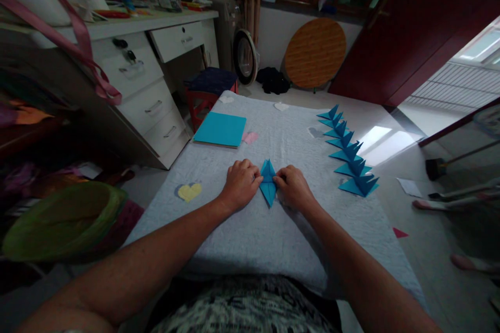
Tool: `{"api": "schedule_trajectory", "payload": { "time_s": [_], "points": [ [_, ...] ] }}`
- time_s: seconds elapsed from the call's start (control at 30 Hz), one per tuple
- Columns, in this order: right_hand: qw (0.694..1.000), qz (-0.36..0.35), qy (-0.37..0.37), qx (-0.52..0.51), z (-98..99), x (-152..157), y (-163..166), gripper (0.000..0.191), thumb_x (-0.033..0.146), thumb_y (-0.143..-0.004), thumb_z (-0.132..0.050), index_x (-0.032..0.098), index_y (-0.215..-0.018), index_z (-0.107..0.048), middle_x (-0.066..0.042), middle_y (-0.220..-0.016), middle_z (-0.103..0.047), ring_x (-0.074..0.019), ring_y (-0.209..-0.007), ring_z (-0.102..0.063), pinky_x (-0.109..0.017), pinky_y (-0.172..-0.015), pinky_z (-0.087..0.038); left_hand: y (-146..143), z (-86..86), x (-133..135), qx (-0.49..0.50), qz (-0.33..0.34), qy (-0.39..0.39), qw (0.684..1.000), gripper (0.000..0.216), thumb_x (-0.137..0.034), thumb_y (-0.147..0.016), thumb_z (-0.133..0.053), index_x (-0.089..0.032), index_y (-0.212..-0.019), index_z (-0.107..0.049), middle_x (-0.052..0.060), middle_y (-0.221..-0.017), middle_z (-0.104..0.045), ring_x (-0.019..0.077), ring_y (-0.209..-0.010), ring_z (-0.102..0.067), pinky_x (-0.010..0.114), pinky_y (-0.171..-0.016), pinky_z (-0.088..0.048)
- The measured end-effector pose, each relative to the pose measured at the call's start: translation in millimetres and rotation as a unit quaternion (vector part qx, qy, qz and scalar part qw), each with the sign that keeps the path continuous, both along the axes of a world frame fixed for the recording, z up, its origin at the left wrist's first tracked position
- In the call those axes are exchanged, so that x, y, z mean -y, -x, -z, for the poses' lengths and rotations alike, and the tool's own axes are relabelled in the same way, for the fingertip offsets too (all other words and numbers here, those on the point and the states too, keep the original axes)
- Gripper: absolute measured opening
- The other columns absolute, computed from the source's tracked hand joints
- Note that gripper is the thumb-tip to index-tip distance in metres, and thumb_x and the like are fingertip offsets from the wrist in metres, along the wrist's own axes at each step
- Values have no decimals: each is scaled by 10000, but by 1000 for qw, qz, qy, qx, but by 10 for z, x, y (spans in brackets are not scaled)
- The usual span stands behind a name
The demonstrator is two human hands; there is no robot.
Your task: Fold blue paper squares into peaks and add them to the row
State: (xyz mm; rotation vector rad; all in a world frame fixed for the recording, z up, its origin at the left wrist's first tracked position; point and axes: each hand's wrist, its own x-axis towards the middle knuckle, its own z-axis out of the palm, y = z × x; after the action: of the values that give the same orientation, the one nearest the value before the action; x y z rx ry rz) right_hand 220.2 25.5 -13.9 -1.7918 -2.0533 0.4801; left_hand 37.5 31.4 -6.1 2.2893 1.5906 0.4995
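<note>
A folded blue paper piece (268,185) lies on the grey cloth-covered table (250,229), shaped like a narrow diamond with two points at the top. My left hand (239,183) presses its left edge with curled fingers. My right hand (294,185) pinches its right edge. Both hands rest on the cloth. A row of several finished blue folded pieces (349,152) runs along the table's right side. A stack of flat blue paper sheets (220,129) lies at the far left of the table.
A white desk with drawers (156,78) stands to the left. A green bag (58,218) sits at lower left. A red stool (203,101) is beyond the table. A round wooden board (314,53) leans on the far wall. A broom (441,166) lies right.
</note>
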Motion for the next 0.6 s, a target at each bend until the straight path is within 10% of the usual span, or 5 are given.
{"api": "schedule_trajectory", "payload": {
  "time_s": [0.6],
  "points": [
    [995,48,-59,60,83,15,91,246,301,-940,-538,196,-746,-649,-92,-817,-667,-216,-802,-581,-324,-731,-390,-7,58,-12,-59,-12,-30,998,228,-366,-958,-555,-192,-870,-672,79,-1022,-605,268,-1011,-510,402,-820,-398]
  ]
}}
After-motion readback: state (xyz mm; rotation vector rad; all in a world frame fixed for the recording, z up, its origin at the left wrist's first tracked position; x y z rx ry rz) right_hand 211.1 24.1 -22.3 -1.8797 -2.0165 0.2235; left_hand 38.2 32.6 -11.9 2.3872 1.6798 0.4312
